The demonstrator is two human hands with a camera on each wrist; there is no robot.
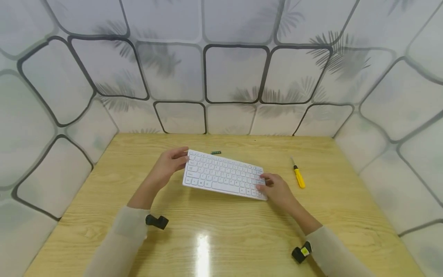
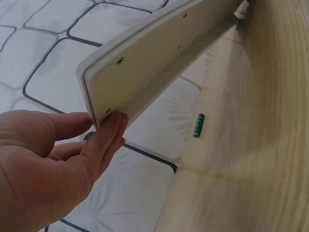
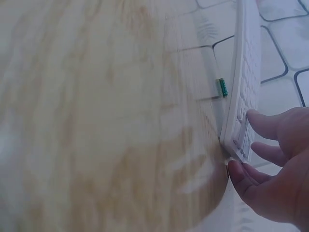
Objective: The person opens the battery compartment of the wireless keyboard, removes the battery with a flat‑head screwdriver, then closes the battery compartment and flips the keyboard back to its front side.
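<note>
A white keyboard (image 1: 223, 175) is held tilted over the wooden table, its keys facing up and its left end raised higher than its right. My left hand (image 1: 165, 166) pinches the left end between thumb and fingers. In the left wrist view the keyboard's pale underside (image 2: 145, 63) shows small screws, with fingertips of the left hand (image 2: 63, 150) pressed against its corner. My right hand (image 1: 278, 190) grips the right end, fingertips over the keys. The right wrist view shows that end low by the tabletop, with the right hand (image 3: 280, 159) around it.
A small green battery (image 1: 216, 152) lies on the table (image 1: 173, 238) just behind the keyboard. To the right rests a screwdriver (image 1: 299, 177) with a yellow handle. A patterned wall (image 1: 235, 73) stands along the back and both sides.
</note>
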